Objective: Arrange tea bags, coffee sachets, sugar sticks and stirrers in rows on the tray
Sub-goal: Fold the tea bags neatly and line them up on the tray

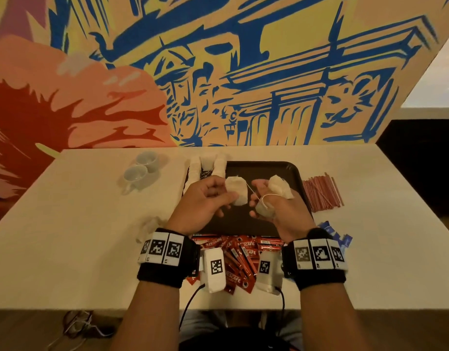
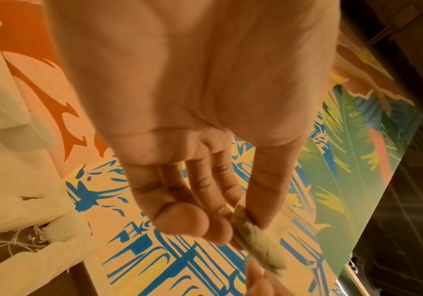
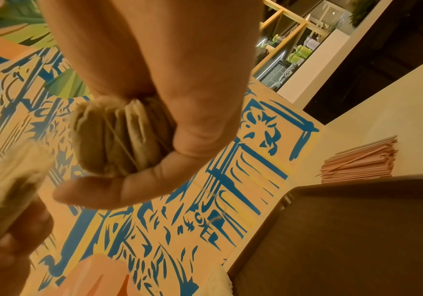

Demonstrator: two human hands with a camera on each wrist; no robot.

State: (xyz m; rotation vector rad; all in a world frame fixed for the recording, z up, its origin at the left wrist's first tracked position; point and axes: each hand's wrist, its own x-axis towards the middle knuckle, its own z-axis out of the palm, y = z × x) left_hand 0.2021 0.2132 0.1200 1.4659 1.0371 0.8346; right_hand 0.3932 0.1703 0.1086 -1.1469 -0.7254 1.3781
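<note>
Your two hands hover over the black tray (image 1: 289, 173), each holding tea bags, with red coffee sachets (image 1: 243, 252) heaped at the near edge just past your wrists.

Your left hand (image 1: 205, 198) pinches a single tea bag (image 1: 236, 192) between thumb and fingers — the left wrist view shows the other fingers relaxed and nearly straight. Your right hand (image 1: 276, 203) curls around a bunch of tea bags (image 3: 119, 140), thumb pressed against them, and a string runs from the single bag across to it. Rows of tea bags already on the tray (image 1: 208, 165) lie along its far left corner. Red stirrers (image 1: 322, 193) sit in a pile on the white table (image 1: 66, 236) just right of the tray; blue sugar sticks (image 1: 337, 234) lie nearer you on that side — two white cups (image 1: 142, 168) stand at the far left.
</note>
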